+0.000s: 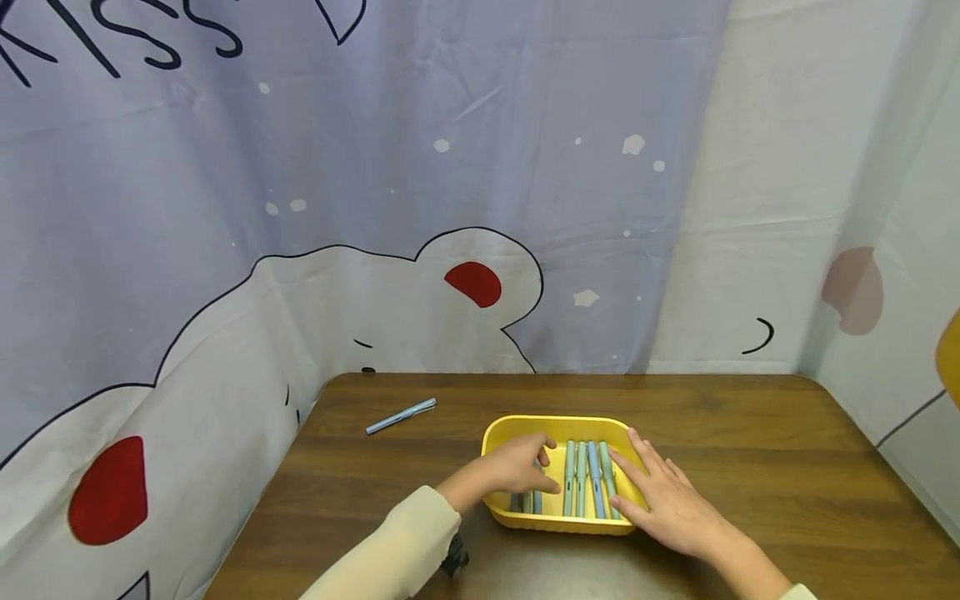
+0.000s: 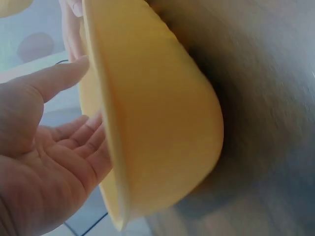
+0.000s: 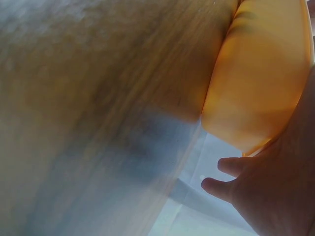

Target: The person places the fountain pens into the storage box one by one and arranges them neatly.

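A yellow plastic basket (image 1: 562, 525) stands on the table with several pens lying in it. Green pens (image 1: 581, 483) and a blue pen (image 1: 596, 479) lie side by side in its right half. More pens (image 1: 527, 502) sit at the left end, partly hidden by my left hand (image 1: 517, 465). That hand reaches over the left rim, thumb and fingers apart, nothing between them; the left wrist view shows its palm (image 2: 49, 177) beside the basket wall. My right hand (image 1: 663, 500) lies across the right rim, fingers spread, thumb near the rightmost green pen (image 1: 609, 483).
A single blue pen (image 1: 401, 416) lies on the wooden table (image 1: 750, 450), back left of the basket. A small black object (image 1: 454, 556) sits by the left sleeve. Printed curtains (image 1: 585, 208) hang behind the table and along its sides.
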Available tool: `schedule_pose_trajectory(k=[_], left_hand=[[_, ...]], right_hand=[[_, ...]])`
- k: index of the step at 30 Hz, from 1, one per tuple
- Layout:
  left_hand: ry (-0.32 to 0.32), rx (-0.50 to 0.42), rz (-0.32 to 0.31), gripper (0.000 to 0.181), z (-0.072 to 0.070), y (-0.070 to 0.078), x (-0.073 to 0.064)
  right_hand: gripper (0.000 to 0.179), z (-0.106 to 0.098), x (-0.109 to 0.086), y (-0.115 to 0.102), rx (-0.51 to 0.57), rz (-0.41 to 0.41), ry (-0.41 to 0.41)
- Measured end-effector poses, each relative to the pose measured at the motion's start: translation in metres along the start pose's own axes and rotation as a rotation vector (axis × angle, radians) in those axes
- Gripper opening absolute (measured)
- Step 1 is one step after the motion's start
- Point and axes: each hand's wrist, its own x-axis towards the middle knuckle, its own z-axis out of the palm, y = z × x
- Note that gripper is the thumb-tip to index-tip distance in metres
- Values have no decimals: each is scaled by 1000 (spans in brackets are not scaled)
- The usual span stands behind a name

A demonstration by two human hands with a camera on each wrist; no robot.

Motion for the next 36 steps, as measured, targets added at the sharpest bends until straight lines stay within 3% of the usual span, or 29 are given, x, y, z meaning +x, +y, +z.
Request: schedule_pose_trajectory(k=[9,13,18,25,29,36], left_hand=[[42,184,146,68,-27,-17,-22],[97,272,131,67,-40,-30,-31],[132,297,107,65,-52,-49,-42],[224,364,152,66,-63,-81,-57],[284,369,142,66,-70,-102,-61],[349,294,47,68,-80,-137,-60]], right_hand=[[67,4,-2,2,0,2,2],[67,4,-2,2,-4,-1,7],[67,4,-3,2,-8,-4,14],[67,4,-3,3,-8,-17,15],[67,3,-2,3,-5,-18,17],[67,3,-2,3,-8,-21,20]])
